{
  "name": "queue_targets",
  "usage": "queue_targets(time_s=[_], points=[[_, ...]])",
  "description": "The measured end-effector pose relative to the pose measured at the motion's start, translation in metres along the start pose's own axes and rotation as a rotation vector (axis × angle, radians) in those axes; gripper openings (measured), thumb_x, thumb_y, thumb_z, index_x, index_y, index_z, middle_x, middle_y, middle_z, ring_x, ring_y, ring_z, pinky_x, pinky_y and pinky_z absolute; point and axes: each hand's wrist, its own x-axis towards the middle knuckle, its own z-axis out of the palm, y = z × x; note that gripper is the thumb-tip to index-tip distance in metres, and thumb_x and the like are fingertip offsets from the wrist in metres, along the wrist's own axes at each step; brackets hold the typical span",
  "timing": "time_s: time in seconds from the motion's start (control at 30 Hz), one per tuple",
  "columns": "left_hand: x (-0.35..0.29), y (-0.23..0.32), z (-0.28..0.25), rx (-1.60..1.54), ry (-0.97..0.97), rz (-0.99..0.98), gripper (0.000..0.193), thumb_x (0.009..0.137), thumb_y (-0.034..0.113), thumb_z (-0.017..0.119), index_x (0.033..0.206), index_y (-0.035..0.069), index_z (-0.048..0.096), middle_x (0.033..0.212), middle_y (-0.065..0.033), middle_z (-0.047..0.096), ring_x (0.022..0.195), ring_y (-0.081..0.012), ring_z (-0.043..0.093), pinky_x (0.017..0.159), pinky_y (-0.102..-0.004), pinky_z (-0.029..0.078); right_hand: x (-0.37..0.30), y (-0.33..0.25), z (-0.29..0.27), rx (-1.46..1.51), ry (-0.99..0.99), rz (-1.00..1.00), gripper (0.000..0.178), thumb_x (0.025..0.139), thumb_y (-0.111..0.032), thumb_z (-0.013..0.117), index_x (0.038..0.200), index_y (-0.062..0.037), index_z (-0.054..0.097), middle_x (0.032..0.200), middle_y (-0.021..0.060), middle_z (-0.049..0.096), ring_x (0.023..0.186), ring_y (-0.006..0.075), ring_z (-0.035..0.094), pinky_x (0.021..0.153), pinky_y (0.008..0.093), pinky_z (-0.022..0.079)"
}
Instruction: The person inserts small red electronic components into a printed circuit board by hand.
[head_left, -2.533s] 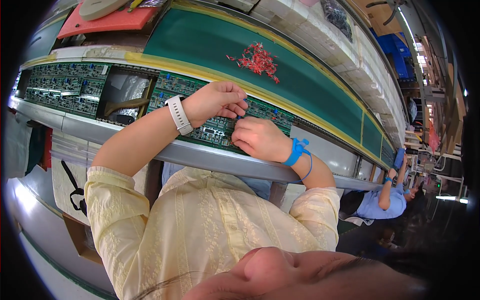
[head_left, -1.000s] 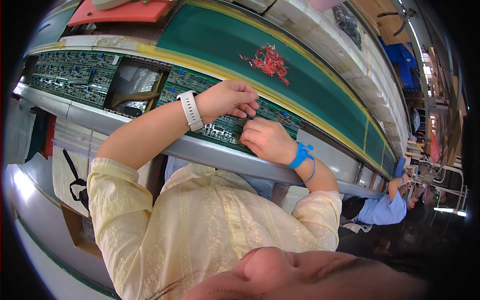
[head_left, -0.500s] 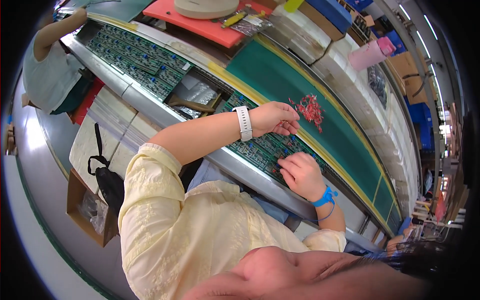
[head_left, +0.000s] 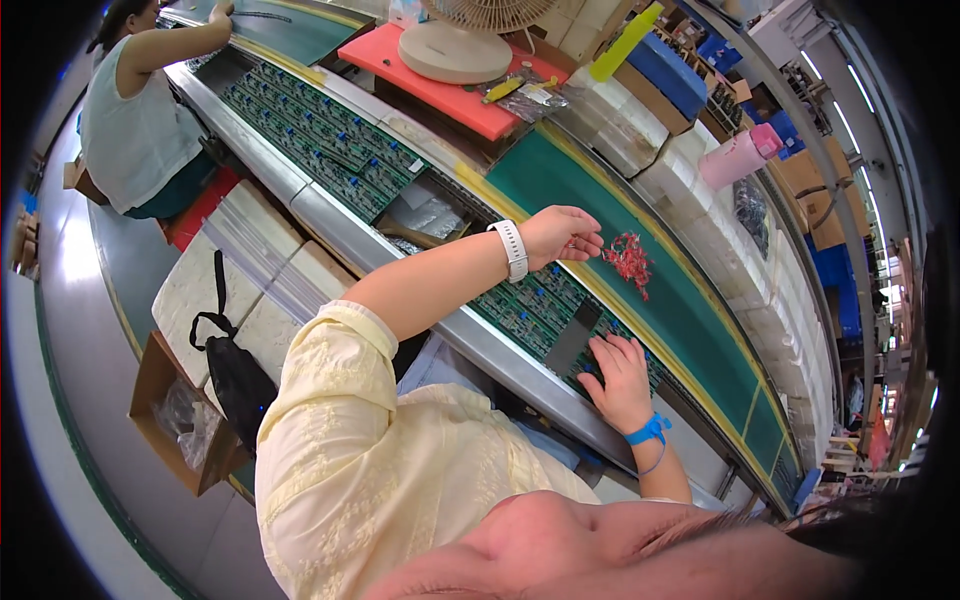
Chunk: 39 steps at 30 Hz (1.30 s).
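Note:
My left hand [head_left: 560, 236], with a white watch at its wrist, is raised over the row of green circuit boards [head_left: 515, 308]. Its fingers curl around a few small red parts [head_left: 571, 241], mostly hidden. Beside its fingertips, a loose pile of small red parts with thin pale ends [head_left: 628, 264] lies on the green belt [head_left: 690, 325]. My right hand [head_left: 620, 378], with a blue strap at its wrist, lies palm down on the boards further right. Its fingers are stretched and apart. Just left of it, a plain dark grey gap [head_left: 574, 336] separates the boards.
A metal rail [head_left: 480, 345] runs along my side of the boards. Beyond the belt stand white foam blocks [head_left: 700, 225] and a pink bottle [head_left: 738, 158]. A fan [head_left: 455, 52] sits on a red board [head_left: 400, 75]. Another person [head_left: 150, 120] works at far left.
My right hand has gone from bent fingers to stretched ones, and a grey gap now shows between the boards beside it. My left hand stays near the red pile. The whole view has shifted slightly.

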Motion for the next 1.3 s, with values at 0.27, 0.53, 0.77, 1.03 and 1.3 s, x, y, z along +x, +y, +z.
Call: queue_targets(time_s=[0.27, 0.53, 0.77, 1.03, 1.3], points=[[0.001, 0.001, 0.003, 0.004, 0.027, 0.000, 0.014, 0.087, 0.010, 0.051, 0.097, 0.001, 0.051, 0.092, -0.0108, 0.060, 0.080, -0.0180, 0.061, 0.072, -0.0278, 0.051, -0.083, 0.025, -0.008, -0.160, 0.082, 0.242, 0.036, 0.073, -0.022, 0.065, 0.102, -0.0039, 0.057, 0.095, 0.0106, 0.059, 0.101, 0.0289, 0.049, 0.095, 0.0482, 0.032], [0.004, 0.012, -0.009, -0.050, 0.089, 0.078, 0.017, 0.089, 0.012, 0.049, 0.100, 0.000, 0.053, 0.094, -0.0131, 0.060, 0.084, -0.0205, 0.060, 0.072, -0.0295, 0.050, -0.206, 0.093, -0.015, -0.364, 0.210, 0.613, 0.018, 0.082, -0.019, 0.056, 0.092, -0.0043, 0.058, 0.088, 0.0109, 0.059, 0.090, 0.0310, 0.053, 0.092, 0.0476, 0.035], [0.008, 0.017, -0.007, -0.055, 0.075, 0.036, 0.021, 0.092, 0.021, 0.046, 0.099, 0.002, 0.053, 0.092, -0.0095, 0.061, 0.084, -0.0175, 0.060, 0.073, -0.0273, 0.051, -0.297, 0.152, -0.029, -0.558, 0.349, 0.909, 0.020, 0.085, -0.020, 0.054, 0.091, -0.0025, 0.062, 0.085, 0.0159, 0.062, 0.082, 0.0344, 0.056, 0.074, 0.0422, 0.044], [0.008, 0.014, -0.005, -0.100, 0.066, 0.047, 0.033, 0.094, 0.031, 0.042, 0.100, -0.001, 0.049, 0.095, -0.0134, 0.058, 0.088, -0.0216, 0.059, 0.076, -0.0311, 0.050, -0.038, 0.032, -0.018, -0.063, 0.249, 0.078, 0.033, 0.069, -0.016, 0.068, 0.099, -0.0059, 0.059, 0.102, 0.0093, 0.060, 0.100, 0.0281, 0.053, 0.088, 0.0415, 0.041], [0.003, 0.007, -0.002, -0.131, 0.035, -0.021, 0.040, 0.094, 0.037, 0.039, 0.105, -0.001, 0.047, 0.103, -0.0161, 0.055, 0.096, -0.0249, 0.057, 0.081, -0.0332, 0.049, 0.047, -0.014, 0.026, 0.102, 0.019, -0.262, 0.053, 0.074, -0.038, 0.063, 0.115, -0.0066, 0.052, 0.122, 0.0088, 0.051, 0.115, 0.0280, 0.043, 0.099, 0.0516, 0.029]])
